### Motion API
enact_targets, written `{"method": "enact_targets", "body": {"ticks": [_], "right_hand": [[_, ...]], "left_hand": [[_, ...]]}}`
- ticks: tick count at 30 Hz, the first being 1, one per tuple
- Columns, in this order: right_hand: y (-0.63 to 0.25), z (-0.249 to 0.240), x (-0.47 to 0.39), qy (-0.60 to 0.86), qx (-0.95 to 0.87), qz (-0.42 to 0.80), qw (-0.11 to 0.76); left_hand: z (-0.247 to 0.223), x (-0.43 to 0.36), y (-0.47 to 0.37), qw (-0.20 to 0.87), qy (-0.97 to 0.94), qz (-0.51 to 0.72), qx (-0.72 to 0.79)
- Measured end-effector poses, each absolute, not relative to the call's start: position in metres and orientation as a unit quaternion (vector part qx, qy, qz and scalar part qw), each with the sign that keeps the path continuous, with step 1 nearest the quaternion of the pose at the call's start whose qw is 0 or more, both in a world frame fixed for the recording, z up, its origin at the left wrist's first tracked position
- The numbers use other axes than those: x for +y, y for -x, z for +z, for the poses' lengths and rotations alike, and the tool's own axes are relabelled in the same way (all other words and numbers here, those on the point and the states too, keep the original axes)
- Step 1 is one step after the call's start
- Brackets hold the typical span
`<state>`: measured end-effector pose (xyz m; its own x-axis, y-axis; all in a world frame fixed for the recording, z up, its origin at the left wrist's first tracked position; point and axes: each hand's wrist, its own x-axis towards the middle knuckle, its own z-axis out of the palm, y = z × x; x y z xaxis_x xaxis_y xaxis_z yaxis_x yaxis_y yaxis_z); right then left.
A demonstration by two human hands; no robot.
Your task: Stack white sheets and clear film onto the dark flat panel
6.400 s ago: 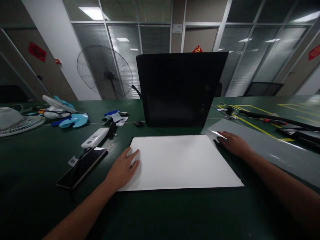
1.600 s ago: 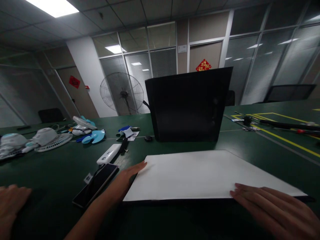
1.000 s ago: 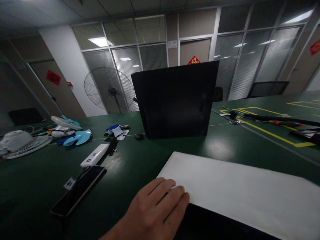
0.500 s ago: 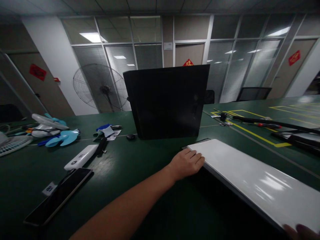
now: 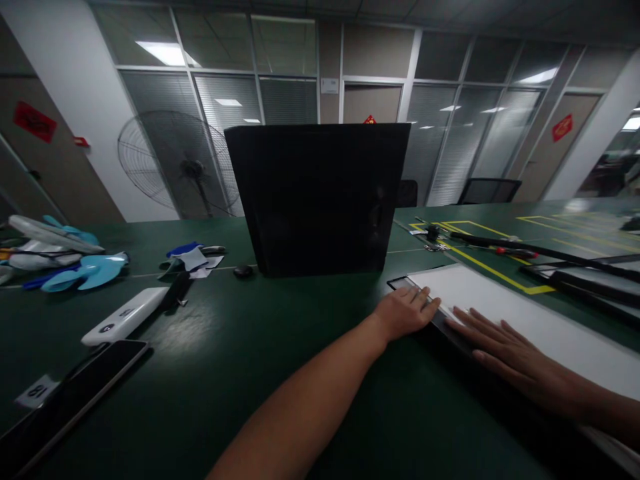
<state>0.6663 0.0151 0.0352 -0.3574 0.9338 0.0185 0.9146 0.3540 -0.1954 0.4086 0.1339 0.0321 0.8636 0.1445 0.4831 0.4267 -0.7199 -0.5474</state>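
A glossy white rectangular panel point(image 5: 530, 313) with a dark edge lies on the green table at right. A thin black-rimmed corner point(image 5: 397, 283) sticks out from its far left end. My left hand point(image 5: 403, 312) is at that end, its fingers curled over the panel's left edge; its thumb side is partly hidden. On the near long edge, my right hand point(image 5: 525, 360) rests flat with its fingers stretched out towards the left hand. Behind them a large black box-like object point(image 5: 323, 200) stands upright.
To the left on the green table point(image 5: 225, 353) lie a phone-like black slab point(image 5: 75, 400), a white device point(image 5: 125, 317), a small black mouse-like object point(image 5: 243, 271), cloths point(image 5: 190, 258) and blue fan blades point(image 5: 93, 272). Black strips point(image 5: 565, 248) and a red-handled tool point(image 5: 517, 253) lie at right.
My right hand has come in from the lower right corner and now lies flat on the panel near my left hand. The view has swung to the right.
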Motion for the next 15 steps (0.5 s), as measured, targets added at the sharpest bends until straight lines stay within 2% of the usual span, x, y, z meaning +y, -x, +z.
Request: {"method": "enact_targets", "body": {"ticks": [7, 15], "right_hand": [[-0.719, 0.027, 0.062, 0.593, -0.794, 0.107, 0.079], [-0.758, -0.002, 0.115, 0.594, -0.793, 0.099, 0.088]], "left_hand": [[0.042, 0.12, -0.378, 0.312, 0.918, -0.192, -0.154], [0.071, -0.01, -0.233, 0.295, 0.903, -0.073, -0.303]]}}
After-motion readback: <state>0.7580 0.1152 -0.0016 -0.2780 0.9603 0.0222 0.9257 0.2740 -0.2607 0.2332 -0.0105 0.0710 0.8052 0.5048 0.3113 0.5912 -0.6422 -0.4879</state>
